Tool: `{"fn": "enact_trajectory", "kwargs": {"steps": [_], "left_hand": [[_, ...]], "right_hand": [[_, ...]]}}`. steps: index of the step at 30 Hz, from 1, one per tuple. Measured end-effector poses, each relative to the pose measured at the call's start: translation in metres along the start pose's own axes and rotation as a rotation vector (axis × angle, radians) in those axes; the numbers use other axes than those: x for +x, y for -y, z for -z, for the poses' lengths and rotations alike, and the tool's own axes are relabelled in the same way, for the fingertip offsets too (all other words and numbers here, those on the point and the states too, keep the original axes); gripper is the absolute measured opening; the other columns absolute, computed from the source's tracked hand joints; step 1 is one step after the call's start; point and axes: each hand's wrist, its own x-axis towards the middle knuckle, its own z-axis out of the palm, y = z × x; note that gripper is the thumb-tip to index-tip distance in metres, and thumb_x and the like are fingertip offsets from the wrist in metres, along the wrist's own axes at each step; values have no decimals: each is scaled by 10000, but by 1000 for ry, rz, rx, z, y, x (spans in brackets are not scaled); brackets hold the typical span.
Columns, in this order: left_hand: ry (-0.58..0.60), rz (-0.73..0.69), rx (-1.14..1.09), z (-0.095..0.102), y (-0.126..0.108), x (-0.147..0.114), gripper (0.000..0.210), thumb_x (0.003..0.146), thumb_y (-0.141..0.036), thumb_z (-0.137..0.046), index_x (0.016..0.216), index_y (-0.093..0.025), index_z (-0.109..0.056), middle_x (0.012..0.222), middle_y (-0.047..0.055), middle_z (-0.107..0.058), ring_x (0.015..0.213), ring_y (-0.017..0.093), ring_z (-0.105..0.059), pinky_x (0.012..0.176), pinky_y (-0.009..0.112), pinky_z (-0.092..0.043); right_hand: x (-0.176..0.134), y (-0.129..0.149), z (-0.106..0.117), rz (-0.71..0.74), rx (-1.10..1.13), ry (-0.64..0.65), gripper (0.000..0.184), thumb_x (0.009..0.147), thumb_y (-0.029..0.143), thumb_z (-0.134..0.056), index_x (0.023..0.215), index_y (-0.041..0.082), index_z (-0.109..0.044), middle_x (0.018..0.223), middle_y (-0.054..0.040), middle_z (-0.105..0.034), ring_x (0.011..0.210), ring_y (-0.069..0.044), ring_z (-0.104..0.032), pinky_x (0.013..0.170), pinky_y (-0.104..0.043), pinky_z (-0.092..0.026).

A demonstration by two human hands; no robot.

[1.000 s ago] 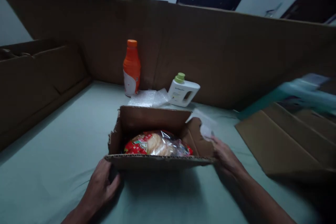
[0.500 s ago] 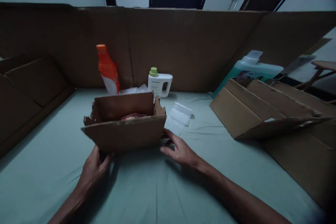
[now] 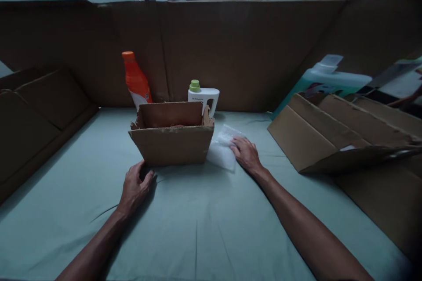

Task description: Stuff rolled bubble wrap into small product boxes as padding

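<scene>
An upright, open-topped cardboard box [image 3: 174, 147] stands on the green cloth, most of its contents hidden behind the front wall. Just below its lower left corner is my left hand [image 3: 133, 186], thumb apart from the fingers and holding nothing; whether its fingertips touch the box I cannot tell. To the right of the box lies a clear sheet of bubble wrap [image 3: 222, 158]. My right hand [image 3: 246, 153] is at the sheet's right edge, fingers curled down onto it and closed on the plastic.
Behind the box stand an orange bottle [image 3: 136, 79] and a white jug with a green cap [image 3: 208, 93]. A teal jug [image 3: 339, 81] leans behind cardboard flaps [image 3: 303, 134] on the right. A tall cardboard wall [image 3: 231, 52] runs along the back, with more cardboard [image 3: 36, 109] at left.
The box has moved away from me and slightly right, now partly covering both bottles. My right hand has left the box's side and gone to the bubble wrap. My left hand has shifted right and forward.
</scene>
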Motion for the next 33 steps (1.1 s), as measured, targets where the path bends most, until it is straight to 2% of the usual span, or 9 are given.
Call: {"fn": "enact_trajectory", "kwargs": {"steps": [4,9,13,16,19,22,26,29,33], "left_hand": [[-27,-9,-57,0,0,4,574,820,-482,-571,1264,-119,-610,1255,188,-669,1172,340,-618,1039,530,-478],[-226,-212,-62,17,-27,-17,430,869,-379,-585,1249,-178,-604,1223,162,-652,1180,318,-603,1071,542,-460],[-12,-333,-220,15,-85,-66,657,785,-421,-726,1365,-170,-546,1373,172,-582,1331,365,-506,1174,557,-352],[377,-127,-500,1,-124,-100,1034,638,-462,-838,1523,-159,-397,1453,191,-540,1328,381,-511,1143,525,-388],[595,188,-741,-4,-132,-117,932,722,-420,-752,1531,-132,-388,1236,159,-674,1036,274,-650,942,393,-510],[570,412,-872,12,-110,-129,716,788,-461,-678,1403,-123,-534,1062,105,-706,854,205,-639,775,309,-505],[576,550,-857,47,-75,-159,729,737,-516,-766,1351,-163,-591,932,66,-713,773,193,-624,715,295,-493],[592,621,-883,63,-58,-185,792,742,-634,-756,1366,-173,-592,945,88,-733,803,218,-648,743,320,-508],[561,718,-940,71,-44,-212,900,770,-671,-736,1476,-175,-481,1046,115,-752,928,258,-692,876,365,-508]], "right_hand": [[-12,-2,27,-10,14,-15,310,873,314,-467,940,196,-746,1064,-142,-776,1012,-320,-693,908,-471,-520],[-74,26,112,122,106,42,300,907,460,-549,935,256,-766,985,-84,-789,906,-303,-725,878,-460,-556],[-119,79,152,295,195,32,188,918,390,-624,1046,364,-760,1017,-53,-789,922,-298,-728,859,-486,-571],[-135,119,141,489,239,81,230,922,271,-619,1089,357,-752,987,-44,-799,895,-274,-739,796,-460,-579],[-141,145,119,600,279,177,236,932,238,-587,1072,300,-766,961,-48,-806,868,-258,-746,767,-434,-569],[-138,155,109,433,407,250,227,971,329,-572,1023,275,-786,971,-49,-807,876,-241,-741,788,-395,-567],[-111,156,92,139,617,237,317,958,468,-593,955,221,-791,945,-46,-793,887,-225,-723,805,-333,-568],[-78,152,52,143,592,163,403,978,492,-518,965,174,-764,938,-52,-769,881,-213,-701,808,-319,-555],[-49,145,-11,220,379,253,432,979,479,-448,918,166,-741,838,-66,-743,783,-224,-679,714,-331,-540]]}}
